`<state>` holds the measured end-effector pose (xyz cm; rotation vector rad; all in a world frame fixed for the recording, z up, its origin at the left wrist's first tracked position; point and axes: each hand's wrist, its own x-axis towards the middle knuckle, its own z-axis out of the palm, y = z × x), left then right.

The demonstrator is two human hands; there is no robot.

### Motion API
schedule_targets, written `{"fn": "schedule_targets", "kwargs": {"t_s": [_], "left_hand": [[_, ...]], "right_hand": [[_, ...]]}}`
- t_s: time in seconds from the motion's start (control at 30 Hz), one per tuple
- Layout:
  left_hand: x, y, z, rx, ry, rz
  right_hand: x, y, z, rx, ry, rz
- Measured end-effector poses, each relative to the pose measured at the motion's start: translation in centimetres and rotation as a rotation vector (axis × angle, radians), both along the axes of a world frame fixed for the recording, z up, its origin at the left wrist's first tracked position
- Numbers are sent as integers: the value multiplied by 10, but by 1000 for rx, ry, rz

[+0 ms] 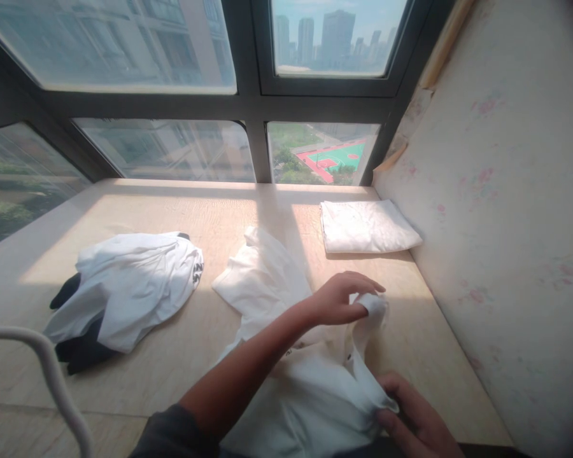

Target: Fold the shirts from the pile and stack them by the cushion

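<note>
A white shirt (277, 280) lies loosely spread over the wooden surface in front of me, its near part bunched toward my body. My left hand (339, 299) reaches across it and holds a raised edge of the cloth between thumb and fingers. Closer to me on the right, my right hand (413, 413) pinches another part of the same edge. Between the two hands the fabric hangs in a loose strip with a small dark spot on it. Part of the shirt is hidden under my left forearm.
A folded white cloth (370, 226) lies at the back right by the patterned wall (506, 210). On the left rests a crumpled white garment (138, 280) with black parts. A pale curved tube (48, 362) stands at the near left. Windows (325, 152) border the wooden surface (210, 203).
</note>
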<state>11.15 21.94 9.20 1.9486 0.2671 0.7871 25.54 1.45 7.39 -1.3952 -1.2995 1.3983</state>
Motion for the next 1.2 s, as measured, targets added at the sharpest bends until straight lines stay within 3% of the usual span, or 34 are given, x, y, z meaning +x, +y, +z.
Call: {"fn": "schedule_targets", "kwargs": {"t_s": [0.07,0.13,0.2,0.3,0.4,0.5,0.6,0.7,0.9,1.03,1.2], "left_hand": [[-23,13,15,-184,-89,223],[-51,22,30,-257,-134,365],[-82,26,44,-243,-94,470],[-128,23,62,-172,193,513],[-168,9,74,-113,538,392],[-197,-8,78,-147,691,307],[-216,-22,70,-242,642,224],[-228,-29,48,-286,645,228],[-244,-30,1,-287,647,338],[-238,-27,-11,-312,608,424],[-227,-28,-15,-294,556,555]], "right_hand": [[12,5,0,-54,164,-315],[22,17,0,-125,331,-606],[30,35,4,-187,426,-736],[38,66,20,-194,401,-665],[41,96,36,-70,259,-545],[40,124,38,121,28,-469],[33,149,22,250,-176,-395],[24,164,-4,276,-322,-278],[26,154,-46,208,-435,-91],[36,141,-55,157,-551,-15],[39,137,-47,163,-535,-53]]}}
